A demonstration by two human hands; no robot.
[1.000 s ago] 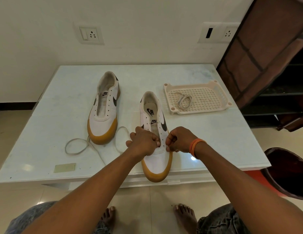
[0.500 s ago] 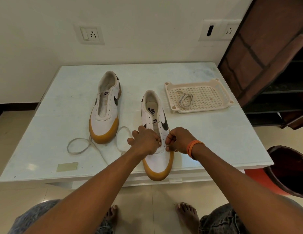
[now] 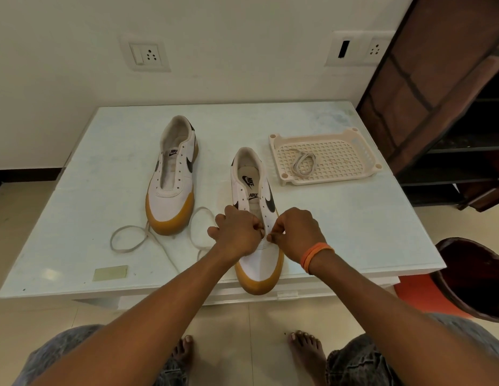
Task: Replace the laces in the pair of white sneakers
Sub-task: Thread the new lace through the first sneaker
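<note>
The near sneaker (image 3: 256, 218) stood at the front edge of the white table (image 3: 103, 151), its toe poking a little over the edge. Everything else is placed from that shoe.

Far to its left, a long loose lace (image 3: 126, 240) lay in loops on the table. It ran toward the shoe and went under the left hand. Just left of the near sneaker and a bit further back stood the other sneaker (image 3: 173, 176). It had no lace in its holes.

The left hand (image 3: 237, 232) sat on the left side of the near sneaker, low down by the holes nearest the toe. Its fingers were curled tight, and it looked like they pinched the lace against the shoe, but the lace end itself was hidden. The right hand (image 3: 295, 232) sat on the right side of the same shoe. Its fingers were curled too, with thumb and finger pressed together as if nipping a lace tip. What it held was too small to tell.

Behind the shoe to the right was a cream tray (image 3: 362, 151) with a small coiled lace (image 3: 304, 162) inside.

The step seemed to be poking the lace through the lowest holes. To do it well, the person should hold the shoe steady, push the tip straight through, and pull both sides even.
</note>
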